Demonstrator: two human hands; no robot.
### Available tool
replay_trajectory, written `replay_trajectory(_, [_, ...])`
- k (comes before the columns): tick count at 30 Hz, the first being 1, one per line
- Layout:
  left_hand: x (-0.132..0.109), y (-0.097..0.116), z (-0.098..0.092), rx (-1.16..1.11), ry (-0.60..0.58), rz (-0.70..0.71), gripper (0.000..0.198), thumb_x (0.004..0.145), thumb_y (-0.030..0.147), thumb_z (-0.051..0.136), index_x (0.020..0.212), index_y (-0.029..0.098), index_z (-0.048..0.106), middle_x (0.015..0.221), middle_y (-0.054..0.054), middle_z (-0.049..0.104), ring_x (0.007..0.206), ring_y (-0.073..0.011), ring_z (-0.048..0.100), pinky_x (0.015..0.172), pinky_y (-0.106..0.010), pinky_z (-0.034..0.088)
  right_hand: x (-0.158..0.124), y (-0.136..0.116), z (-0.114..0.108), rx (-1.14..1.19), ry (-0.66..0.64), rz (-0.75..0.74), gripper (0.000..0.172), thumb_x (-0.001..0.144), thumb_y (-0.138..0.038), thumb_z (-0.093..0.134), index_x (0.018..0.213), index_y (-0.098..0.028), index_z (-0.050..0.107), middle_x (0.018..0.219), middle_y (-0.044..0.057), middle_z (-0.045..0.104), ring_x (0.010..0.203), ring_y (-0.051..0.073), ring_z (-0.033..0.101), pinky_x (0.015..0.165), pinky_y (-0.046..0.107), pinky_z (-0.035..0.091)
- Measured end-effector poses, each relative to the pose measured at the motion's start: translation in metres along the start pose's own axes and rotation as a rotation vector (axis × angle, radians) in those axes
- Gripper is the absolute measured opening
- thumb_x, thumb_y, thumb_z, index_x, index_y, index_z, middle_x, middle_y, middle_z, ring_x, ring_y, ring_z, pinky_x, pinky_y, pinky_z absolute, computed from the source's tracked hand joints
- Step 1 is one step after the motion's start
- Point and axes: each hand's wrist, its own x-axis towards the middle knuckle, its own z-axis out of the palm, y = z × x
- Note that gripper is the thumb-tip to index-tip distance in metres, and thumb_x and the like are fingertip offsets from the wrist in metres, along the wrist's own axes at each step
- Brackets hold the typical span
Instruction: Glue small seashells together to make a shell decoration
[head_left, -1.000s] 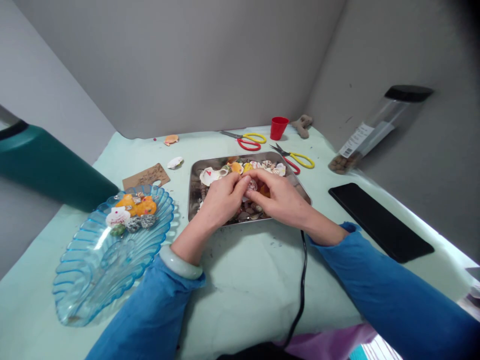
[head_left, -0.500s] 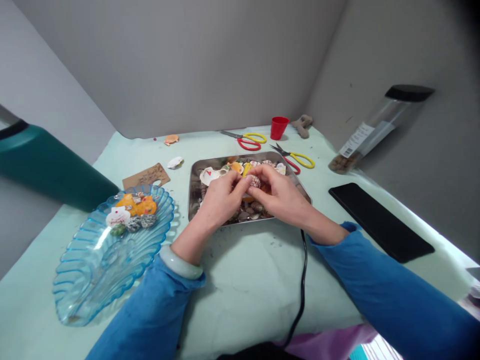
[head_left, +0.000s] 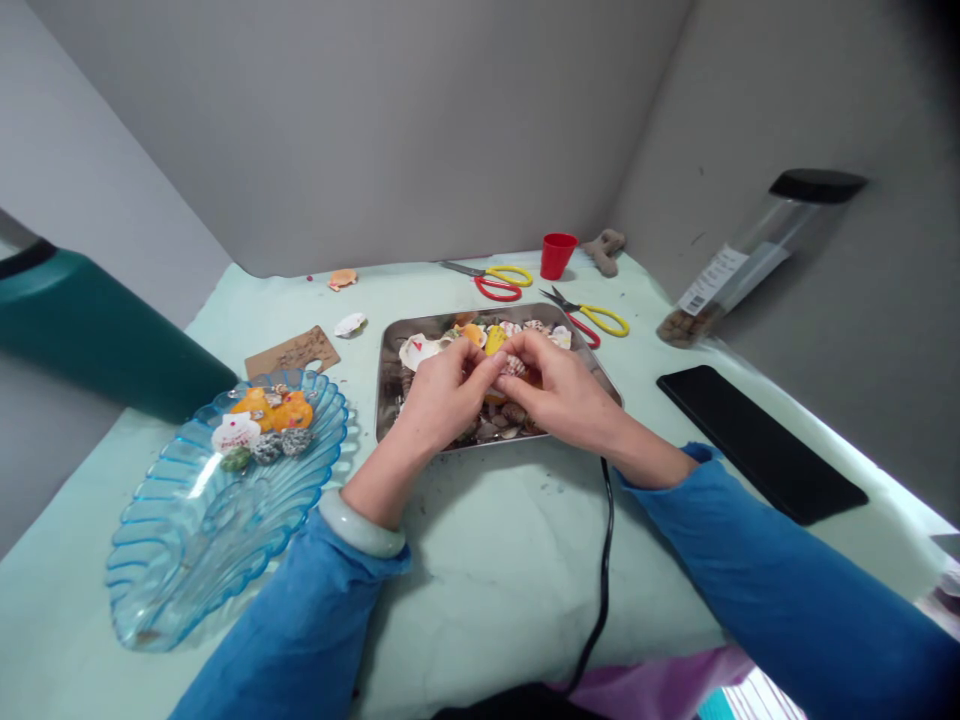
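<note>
Above a metal tray [head_left: 388, 400] of assorted seashells, my two hands meet at the fingertips. A small brown-and-white patterned seashell [head_left: 514, 366] is pinched between them. My left hand [head_left: 450, 390] has thumb and fingers closed at the shell's left side. From the right, my right hand [head_left: 562, 385] closes its thumb and forefinger around the same shell. Its lower edge is partly hidden by my thumbs. In the tray, a white shell with a red mark [head_left: 418, 350] and a yellow shell [head_left: 495, 340] show behind my fingers.
At left, a blue glass dish [head_left: 225, 540] holds several shells beside a green bottle [head_left: 112, 330]. Two pairs of scissors [head_left: 491, 280] and a red cup [head_left: 558, 257] are behind the tray. A black cable [head_left: 606, 560], black pad [head_left: 757, 440] and clear jar [head_left: 750, 260] are rightward.
The patterned shell has turned slightly between my fingertips, and its ridges now face differently. Both hands stay in nearly the same place over the tray.
</note>
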Motion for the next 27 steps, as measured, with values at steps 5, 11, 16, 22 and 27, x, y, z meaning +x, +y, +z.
replay_trajectory(5, [0.0004,0.0003,0.0005,-0.062,-0.003,-0.039,0.039,0.083,0.056,0.042,0.086,0.019,0.055,0.061,0.001,0.060,0.055,-0.0121,0.053,0.053,-0.023,0.038,0.0010,-0.0005,-0.0008,0.012,0.046,0.047,0.010,0.079,-0.026,0.053,0.087,-0.019,0.051,0.080,-0.001,0.059,0.067,0.012,0.050,0.064,0.026,0.038])
replay_trajectory(11, [0.0002,0.0026,-0.0013,-0.045,-0.081,-0.059,0.039,0.085,0.054,0.037,0.074,0.020,0.053,0.047,0.003,0.055,0.043,-0.0115,0.049,0.050,-0.024,0.036,0.0012,0.0024,0.0000,0.068,0.068,0.089,0.017,0.080,-0.031,0.054,0.091,-0.019,0.050,0.084,0.000,0.057,0.069,0.012,0.051,0.064,0.026,0.040])
replay_trajectory(16, [0.0000,0.0015,-0.0008,-0.050,-0.082,-0.044,0.034,0.088,0.047,0.035,0.072,0.021,0.048,0.044,0.004,0.053,0.044,-0.0125,0.050,0.051,-0.024,0.036,0.0019,0.0013,0.0002,0.069,0.086,0.095,0.018,0.079,-0.030,0.055,0.092,-0.018,0.051,0.086,0.001,0.059,0.072,0.013,0.052,0.067,0.027,0.041])
replay_trajectory(22, [-0.0005,0.0033,-0.0011,-0.053,-0.069,-0.035,0.030,0.088,0.044,0.036,0.071,0.021,0.047,0.042,0.005,0.052,0.043,-0.0121,0.048,0.052,-0.024,0.036,0.0028,-0.0017,-0.0008,0.026,0.075,0.099,0.016,0.080,-0.030,0.054,0.090,-0.018,0.052,0.084,0.001,0.059,0.070,0.013,0.052,0.065,0.027,0.040])
replay_trajectory(27, [-0.0007,0.0035,-0.0018,-0.051,-0.041,-0.043,0.031,0.088,0.044,0.036,0.071,0.020,0.047,0.043,0.005,0.052,0.041,-0.0105,0.047,0.051,-0.024,0.036,0.0013,-0.0039,-0.0022,-0.034,0.065,0.081,0.024,0.081,-0.030,0.054,0.101,-0.019,0.055,0.089,0.002,0.063,0.072,0.014,0.054,0.066,0.026,0.039])
